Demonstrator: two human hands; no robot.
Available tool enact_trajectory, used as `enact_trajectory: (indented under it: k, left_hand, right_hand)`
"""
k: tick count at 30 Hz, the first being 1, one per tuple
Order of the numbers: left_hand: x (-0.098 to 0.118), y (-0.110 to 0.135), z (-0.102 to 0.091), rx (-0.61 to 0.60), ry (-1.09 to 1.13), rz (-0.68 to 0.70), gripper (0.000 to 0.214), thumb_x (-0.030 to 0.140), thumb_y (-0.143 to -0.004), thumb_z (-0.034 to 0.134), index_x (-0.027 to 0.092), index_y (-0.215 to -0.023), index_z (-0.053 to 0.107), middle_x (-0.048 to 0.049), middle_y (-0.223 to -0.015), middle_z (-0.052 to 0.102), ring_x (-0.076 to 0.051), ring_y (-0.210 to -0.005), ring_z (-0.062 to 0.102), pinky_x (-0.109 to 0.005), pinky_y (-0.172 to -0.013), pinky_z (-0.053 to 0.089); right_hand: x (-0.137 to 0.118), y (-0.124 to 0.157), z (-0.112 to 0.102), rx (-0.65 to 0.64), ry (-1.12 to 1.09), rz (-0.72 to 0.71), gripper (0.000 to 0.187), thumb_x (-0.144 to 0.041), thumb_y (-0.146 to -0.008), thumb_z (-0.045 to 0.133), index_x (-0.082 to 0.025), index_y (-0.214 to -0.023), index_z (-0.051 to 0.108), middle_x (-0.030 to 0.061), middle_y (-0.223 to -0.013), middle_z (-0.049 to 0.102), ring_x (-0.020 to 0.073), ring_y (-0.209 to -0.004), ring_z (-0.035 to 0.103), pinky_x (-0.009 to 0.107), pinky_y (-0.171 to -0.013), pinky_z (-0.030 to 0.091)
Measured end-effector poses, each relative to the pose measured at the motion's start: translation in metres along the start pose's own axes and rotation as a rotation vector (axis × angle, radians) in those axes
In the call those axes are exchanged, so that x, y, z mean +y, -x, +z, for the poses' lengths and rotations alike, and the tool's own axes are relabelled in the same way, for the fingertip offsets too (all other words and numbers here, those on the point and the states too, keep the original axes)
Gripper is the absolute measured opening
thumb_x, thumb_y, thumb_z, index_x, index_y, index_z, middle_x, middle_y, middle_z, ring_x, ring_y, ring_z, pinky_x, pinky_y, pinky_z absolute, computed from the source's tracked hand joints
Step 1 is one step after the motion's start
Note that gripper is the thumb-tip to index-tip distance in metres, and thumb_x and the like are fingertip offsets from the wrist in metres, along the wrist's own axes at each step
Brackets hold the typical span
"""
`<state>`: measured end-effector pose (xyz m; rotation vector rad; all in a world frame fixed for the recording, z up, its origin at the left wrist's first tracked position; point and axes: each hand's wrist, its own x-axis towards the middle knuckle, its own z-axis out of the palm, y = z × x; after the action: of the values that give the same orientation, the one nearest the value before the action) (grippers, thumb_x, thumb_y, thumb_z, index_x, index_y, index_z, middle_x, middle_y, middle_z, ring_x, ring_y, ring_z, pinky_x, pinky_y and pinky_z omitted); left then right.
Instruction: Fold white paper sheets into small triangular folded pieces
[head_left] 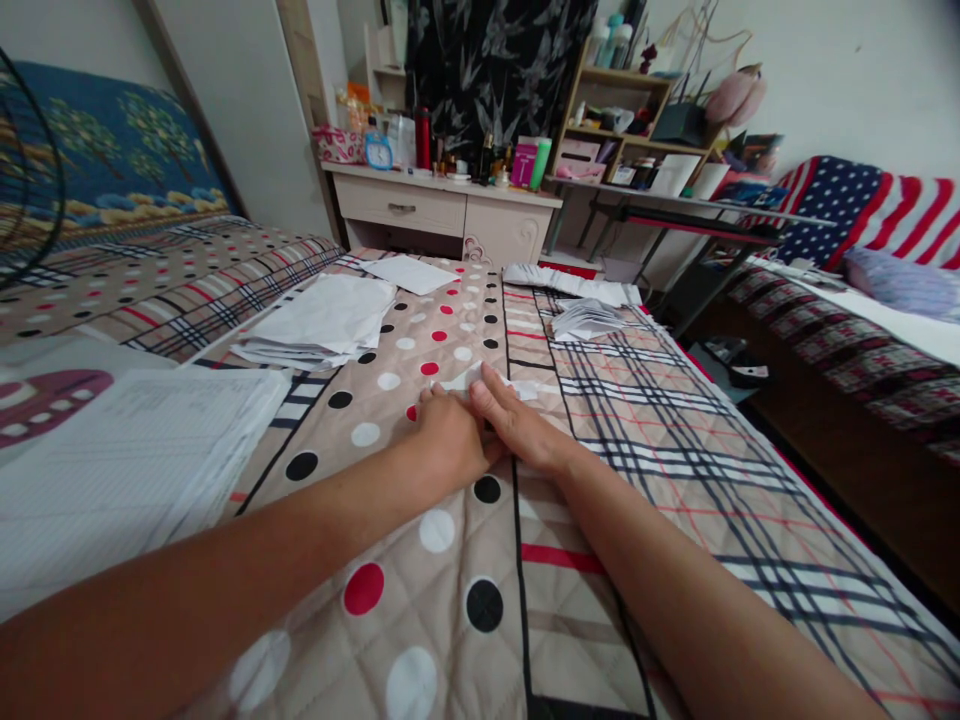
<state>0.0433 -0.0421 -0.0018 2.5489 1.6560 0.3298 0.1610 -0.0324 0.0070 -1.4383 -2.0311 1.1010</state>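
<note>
In the head view, both hands meet over a small piece of white paper (pixel 528 389) on the patterned bed cover. My left hand (pixel 454 432) is closed, its fingers curled down on the paper's left part. From the right, my right hand (pixel 519 420) grips the same paper, thumb on top and touching the left hand. Most of the paper is hidden under the fingers, so its exact shape cannot be made out. Beyond the right hand lies a small stack of folded papers (pixel 586 320). Larger white sheets (pixel 322 315) are piled to the left of the hands.
A thick stack of lined paper (pixel 150 460) lies at the near left. One white sheet (pixel 411 273) and a long folded white strip (pixel 570 283) rest toward the far edge of the quilted cover (pixel 420 640). Behind stands a white dresser (pixel 442 210) with bottles.
</note>
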Motion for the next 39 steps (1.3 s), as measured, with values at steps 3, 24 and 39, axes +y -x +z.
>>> enact_trajectory:
  k: [3, 24, 39]
  left_hand:
    - [-0.003, 0.002, -0.020, -0.194, -0.233, -0.106, 0.055, 0.058, -0.087, 0.048, 0.011, -0.081, 0.076, -0.0245, -0.086, 0.072, -0.040, -0.086, 0.067, -0.050, -0.076, 0.048]
    - [-0.076, -0.024, 0.005, 0.288, 0.191, -0.062, 0.054, 0.038, -0.080, 0.069, 0.021, -0.130, 0.058, -0.0072, -0.118, 0.070, -0.025, -0.107, 0.064, -0.035, -0.092, 0.049]
    - [-0.085, -0.035, 0.009, 0.647, 0.771, -0.149, 0.047, 0.021, -0.077, 0.064, 0.016, -0.124, 0.061, -0.0096, -0.115, 0.067, -0.015, -0.083, 0.066, -0.024, -0.069, 0.055]
  right_hand:
    - [0.010, -0.003, -0.014, 0.024, 0.030, 0.030, 0.087, -0.069, -0.092, 0.024, -0.010, -0.155, 0.014, 0.0139, -0.163, 0.008, 0.0240, -0.151, 0.004, 0.045, -0.122, 0.004]
    - [0.040, -0.019, -0.028, 0.287, 0.427, -0.324, 0.025, -0.021, -0.092, 0.049, -0.016, -0.106, 0.069, 0.0095, -0.114, 0.071, 0.0189, -0.105, 0.064, 0.027, -0.093, 0.043]
    - [0.012, -0.007, -0.021, 0.470, 0.587, -0.180, 0.026, -0.028, -0.086, 0.049, -0.018, -0.076, 0.071, 0.0042, -0.075, 0.073, 0.0159, -0.066, 0.063, 0.025, -0.063, 0.036]
